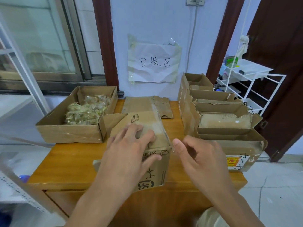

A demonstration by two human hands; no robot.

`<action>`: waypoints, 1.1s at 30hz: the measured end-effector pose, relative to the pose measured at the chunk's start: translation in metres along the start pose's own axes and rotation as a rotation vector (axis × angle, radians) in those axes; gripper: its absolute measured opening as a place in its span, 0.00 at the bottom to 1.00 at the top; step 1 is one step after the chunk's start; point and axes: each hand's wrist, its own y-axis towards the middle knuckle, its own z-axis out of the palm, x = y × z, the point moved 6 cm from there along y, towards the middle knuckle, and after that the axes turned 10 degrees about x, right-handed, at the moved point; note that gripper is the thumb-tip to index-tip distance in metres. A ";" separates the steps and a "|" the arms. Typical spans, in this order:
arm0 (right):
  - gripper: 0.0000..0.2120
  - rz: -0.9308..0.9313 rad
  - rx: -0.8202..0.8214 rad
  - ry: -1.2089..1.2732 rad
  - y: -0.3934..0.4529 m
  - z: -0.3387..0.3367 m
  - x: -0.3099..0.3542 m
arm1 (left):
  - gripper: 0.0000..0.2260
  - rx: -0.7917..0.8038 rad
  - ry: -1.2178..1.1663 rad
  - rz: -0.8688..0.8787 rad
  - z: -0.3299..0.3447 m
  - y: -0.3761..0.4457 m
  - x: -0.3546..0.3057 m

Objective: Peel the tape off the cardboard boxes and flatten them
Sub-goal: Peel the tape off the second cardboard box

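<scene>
Left of the brown printed cardboard box (152,145) in the middle of the wooden tabletop (73,163), an open cardboard box filled with crumpled used tape (77,115) is standing. The left hand (129,154) is pressing on the middle box with spread, nearly straight fingers. The right hand (201,156) is pinching the clear tape strip (159,122) at the box's right edge. I think a slow, low pull, with the box pinned firmly, is keeping the strip whole. Right of it, a stack of torn open cardboard boxes (221,122) is waiting.
</scene>
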 end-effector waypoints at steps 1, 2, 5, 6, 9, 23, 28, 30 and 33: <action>0.25 0.024 0.012 -0.060 0.005 -0.004 0.003 | 0.19 0.000 -0.004 -0.002 0.000 0.000 0.000; 0.26 0.058 0.066 -0.132 0.013 -0.005 0.006 | 0.19 0.002 -0.004 -0.002 0.000 0.000 -0.001; 0.26 0.119 0.329 -0.278 0.042 -0.001 0.013 | 0.18 0.002 -0.004 0.005 0.000 -0.001 -0.002; 0.26 0.125 0.427 -0.238 0.049 0.002 0.013 | 0.17 0.000 -0.019 0.008 -0.001 0.000 -0.002; 0.23 0.138 0.610 -0.095 0.059 0.000 0.011 | 0.18 0.025 -0.025 0.002 0.000 -0.001 -0.001; 0.13 0.281 0.582 0.252 0.052 0.000 -0.006 | 0.17 -0.044 -0.010 0.001 0.000 -0.004 -0.005; 0.13 0.346 0.557 0.381 0.047 0.004 -0.011 | 0.18 -0.011 -0.004 0.002 0.001 -0.003 -0.004; 0.14 0.344 0.536 0.377 0.045 0.004 -0.010 | 0.18 -0.001 -0.012 0.006 0.001 -0.003 -0.004; 0.21 0.290 0.538 0.264 0.038 0.004 -0.005 | 0.17 0.003 -0.044 0.012 0.001 -0.002 -0.002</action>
